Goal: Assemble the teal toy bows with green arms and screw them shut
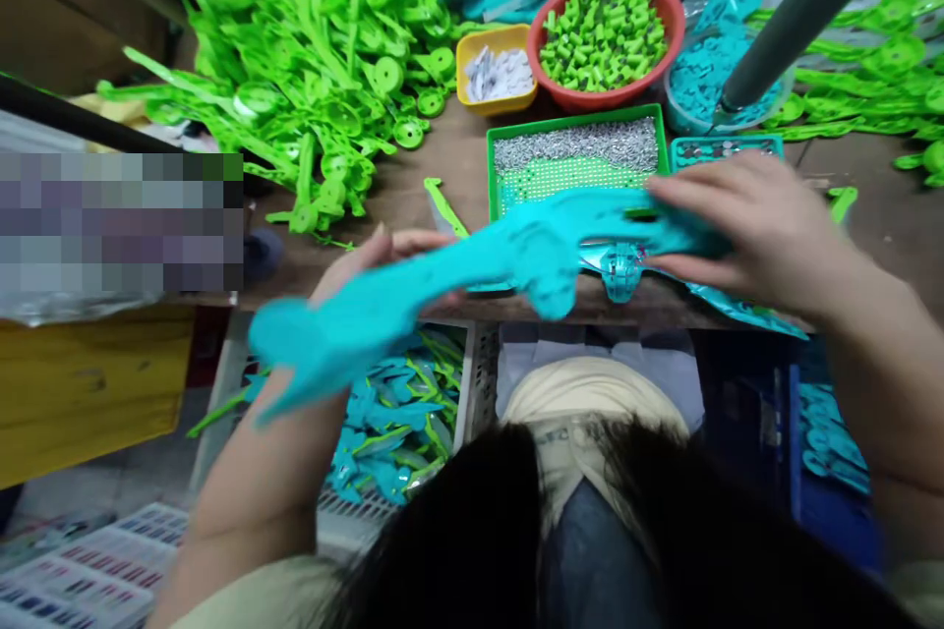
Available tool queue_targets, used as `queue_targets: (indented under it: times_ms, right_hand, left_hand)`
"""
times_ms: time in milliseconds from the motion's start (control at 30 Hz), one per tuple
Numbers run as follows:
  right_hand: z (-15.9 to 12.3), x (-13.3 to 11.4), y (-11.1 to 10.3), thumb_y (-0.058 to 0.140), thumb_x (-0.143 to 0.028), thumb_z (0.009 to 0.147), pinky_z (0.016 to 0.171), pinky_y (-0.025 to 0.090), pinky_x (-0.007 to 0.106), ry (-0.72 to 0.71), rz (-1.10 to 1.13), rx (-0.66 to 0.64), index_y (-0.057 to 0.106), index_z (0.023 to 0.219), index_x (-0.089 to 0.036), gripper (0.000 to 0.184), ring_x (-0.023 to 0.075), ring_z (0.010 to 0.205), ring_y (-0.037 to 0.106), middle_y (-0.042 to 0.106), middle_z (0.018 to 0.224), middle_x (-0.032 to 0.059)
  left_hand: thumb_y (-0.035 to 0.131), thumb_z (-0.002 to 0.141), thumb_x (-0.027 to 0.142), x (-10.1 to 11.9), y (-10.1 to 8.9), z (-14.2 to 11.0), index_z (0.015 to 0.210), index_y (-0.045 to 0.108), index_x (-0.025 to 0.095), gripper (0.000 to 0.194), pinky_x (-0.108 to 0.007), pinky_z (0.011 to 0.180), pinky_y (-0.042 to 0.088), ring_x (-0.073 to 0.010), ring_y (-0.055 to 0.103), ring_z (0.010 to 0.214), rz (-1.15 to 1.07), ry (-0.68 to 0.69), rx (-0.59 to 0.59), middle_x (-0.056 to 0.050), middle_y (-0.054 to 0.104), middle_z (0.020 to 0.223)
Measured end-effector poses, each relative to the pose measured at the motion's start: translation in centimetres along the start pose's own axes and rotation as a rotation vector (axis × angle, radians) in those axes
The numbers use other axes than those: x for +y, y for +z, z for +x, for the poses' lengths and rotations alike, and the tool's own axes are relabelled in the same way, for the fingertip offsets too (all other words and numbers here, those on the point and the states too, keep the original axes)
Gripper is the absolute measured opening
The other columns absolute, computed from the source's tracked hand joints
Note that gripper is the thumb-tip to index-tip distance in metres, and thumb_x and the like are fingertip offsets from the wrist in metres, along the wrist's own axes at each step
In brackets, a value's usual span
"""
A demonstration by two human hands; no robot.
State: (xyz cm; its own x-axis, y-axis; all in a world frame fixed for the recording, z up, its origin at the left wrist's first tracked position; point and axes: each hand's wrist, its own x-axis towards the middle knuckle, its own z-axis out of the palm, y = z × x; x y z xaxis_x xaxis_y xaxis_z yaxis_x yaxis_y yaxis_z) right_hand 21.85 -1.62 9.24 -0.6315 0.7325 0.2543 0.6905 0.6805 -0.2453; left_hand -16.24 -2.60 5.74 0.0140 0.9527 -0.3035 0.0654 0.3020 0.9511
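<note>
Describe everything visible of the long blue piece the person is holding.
The blue piece looks like molded plastic, partly blurred. Its lower left end has a rounded knob and a pointed tip; a bulge hangs midway, and a narrow gap shows green toward the right. It slants upward to the right, over the table's front edge. The right hand grips its right end; the left hand lies behind its left part.

a production workshop: green plastic parts (pixel 324 69) heap up at eleven o'clock on a brown bench (pixel 398 192), a red bowl (pixel 601 101) of small pieces sits at one, and a filled parts crate (pixel 361 526) stands at seven.
</note>
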Motion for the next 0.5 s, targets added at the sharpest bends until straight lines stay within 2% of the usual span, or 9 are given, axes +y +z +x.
queue_targets:
  times_ms: [100,167,300,433,500]
  right_hand:
    - [-3.4,2.8,-1.7,0.048,-0.061,0.09,0.097,0.048,0.049,0.244,-0.083,0.045,0.056,0.134,-0.016,0.063,0.033,0.115,0.058,0.064,0.122,0.0188]
    - [-5.4,4.1,-1.7,0.045,-0.066,0.089,0.095,0.049,0.048,0.359,-0.093,-0.004,0.059,0.131,-0.019,0.065,0.0334,0.115,0.059,0.066,0.121,0.0171]
    - [-7.7,5.5,-0.5,0.045,-0.07,0.085,0.09,0.049,0.046,0.507,-0.059,-0.148,0.064,0.126,-0.021,0.067,0.0327,0.108,0.063,0.07,0.116,0.0144]
    - [-8.1,6.2,0.4,0.046,-0.075,0.079,0.082,0.05,0.046,0.554,-0.06,-0.25,0.065,0.124,-0.024,0.07,0.0341,0.104,0.065,0.071,0.116,0.0131]
    - [-8.2,6.4,0.7,0.04,-0.082,0.077,0.08,0.05,0.046,0.539,-0.065,-0.275,0.066,0.123,-0.024,0.079,0.0354,0.104,0.065,0.071,0.116,0.0144]
  left_hand:
    - [0.075,0.07,0.045,-2.8,0.3,1.3,0.086,0.069,0.018,0.032,-0.035,0.078,0.057,-0.0209,0.068,0.078,0.171,0.02,0.137,-0.006,0.071,0.084]
    - [0.076,0.069,0.043,-4.7,1.5,1.3,0.09,0.067,0.018,0.035,-0.03,0.075,0.053,-0.0175,0.063,0.074,0.31,0.073,0.192,-0.002,0.068,0.079]
    - [0.082,0.063,0.044,-7.1,4.5,0.4,0.091,0.063,0.016,0.043,-0.029,0.074,0.048,-0.017,0.058,0.069,0.577,0.168,0.285,0.001,0.06,0.073]
    - [0.082,0.063,0.034,-8.0,5.3,0.3,0.119,0.059,0.014,0.063,-0.03,0.08,0.048,-0.019,0.062,0.073,0.523,0.172,0.376,0.002,0.061,0.074]
    - [0.079,0.065,0.028,-8.3,5.1,0.3,0.124,0.056,0.014,0.064,-0.03,0.081,0.049,-0.0178,0.062,0.072,0.47,0.168,0.386,0.003,0.061,0.072]
